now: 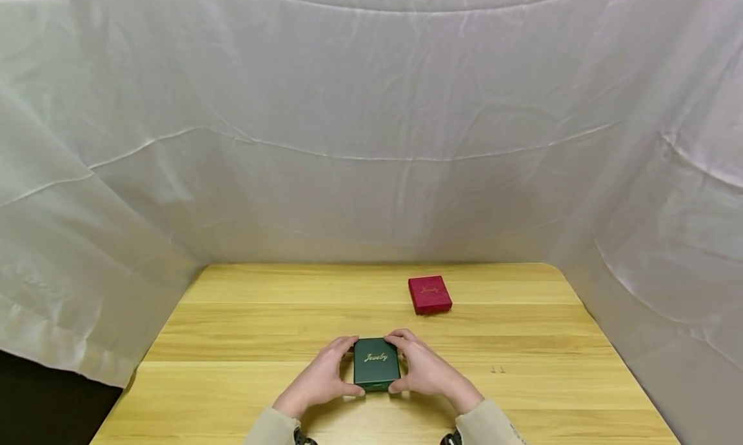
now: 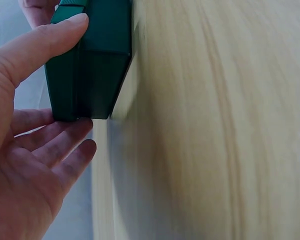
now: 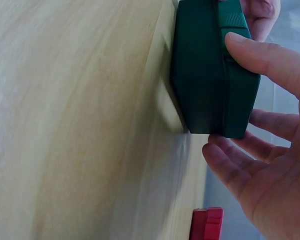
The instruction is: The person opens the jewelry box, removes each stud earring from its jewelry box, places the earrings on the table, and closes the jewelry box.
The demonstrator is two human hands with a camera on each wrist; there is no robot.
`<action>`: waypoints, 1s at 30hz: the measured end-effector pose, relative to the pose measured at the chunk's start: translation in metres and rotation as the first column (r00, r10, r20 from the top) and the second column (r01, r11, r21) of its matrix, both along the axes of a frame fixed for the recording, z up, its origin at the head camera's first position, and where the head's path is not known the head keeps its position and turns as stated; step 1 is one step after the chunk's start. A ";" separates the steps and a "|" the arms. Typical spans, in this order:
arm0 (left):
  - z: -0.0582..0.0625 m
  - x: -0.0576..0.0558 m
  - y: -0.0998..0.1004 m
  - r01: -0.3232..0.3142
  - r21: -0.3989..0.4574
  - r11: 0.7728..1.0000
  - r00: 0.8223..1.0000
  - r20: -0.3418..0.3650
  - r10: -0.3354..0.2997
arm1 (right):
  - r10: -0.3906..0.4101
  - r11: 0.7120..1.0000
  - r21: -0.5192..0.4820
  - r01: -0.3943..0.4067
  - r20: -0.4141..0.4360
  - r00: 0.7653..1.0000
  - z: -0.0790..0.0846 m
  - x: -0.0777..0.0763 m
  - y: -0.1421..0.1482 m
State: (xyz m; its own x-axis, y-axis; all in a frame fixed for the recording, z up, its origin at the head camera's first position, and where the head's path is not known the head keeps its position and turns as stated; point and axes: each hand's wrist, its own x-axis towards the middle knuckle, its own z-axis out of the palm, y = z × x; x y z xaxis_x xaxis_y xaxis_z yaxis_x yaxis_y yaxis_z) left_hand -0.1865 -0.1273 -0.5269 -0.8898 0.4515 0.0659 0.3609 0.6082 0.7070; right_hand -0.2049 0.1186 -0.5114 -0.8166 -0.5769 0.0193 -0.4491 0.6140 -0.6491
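Note:
A dark green jewelry box (image 1: 376,367) with gold "Jewelry" lettering on its lid lies closed, near the front middle of the table. On its left side my left hand (image 1: 325,374) grips it, thumb at the front corner and fingers at the back. My right hand (image 1: 426,371) holds the opposite side in the same way. The left wrist view shows the left thumb across the lid edge of the green box (image 2: 102,60). From the right wrist, the right thumb is seen pressing close beside a ribbed catch (image 3: 232,20) on the box front.
Behind and slightly right of the hands, a closed red jewelry box (image 1: 429,295) sits on the wooden table (image 1: 261,316). Two tiny upright things (image 1: 502,369) stand to the right, too small to identify. Pale cloth (image 1: 371,200) hangs around the back and sides.

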 end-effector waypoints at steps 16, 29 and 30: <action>0.000 0.001 0.005 -0.002 -0.026 1.000 1.000 0.003 0.002 | -0.012 1.000 0.015 0.012 -0.002 1.000 -0.002 0.000 0.001; -0.002 0.000 0.007 0.001 -0.080 0.997 1.000 -0.014 -0.002 | -0.016 0.999 0.028 0.016 0.011 1.000 -0.005 0.000 0.001; -0.002 0.000 0.007 0.001 -0.081 0.997 1.000 -0.013 -0.002 | -0.016 0.999 0.031 0.016 0.011 1.000 -0.005 0.000 0.001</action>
State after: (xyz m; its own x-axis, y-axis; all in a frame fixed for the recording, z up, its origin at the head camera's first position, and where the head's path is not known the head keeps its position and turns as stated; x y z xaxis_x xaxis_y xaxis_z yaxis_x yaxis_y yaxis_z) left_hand -0.1866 -0.1200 -0.5293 -0.8884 0.4573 0.0405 0.3708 0.6628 0.6505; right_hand -0.2046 0.1193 -0.5163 -0.8260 -0.5637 -0.0072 -0.4317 0.6407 -0.6349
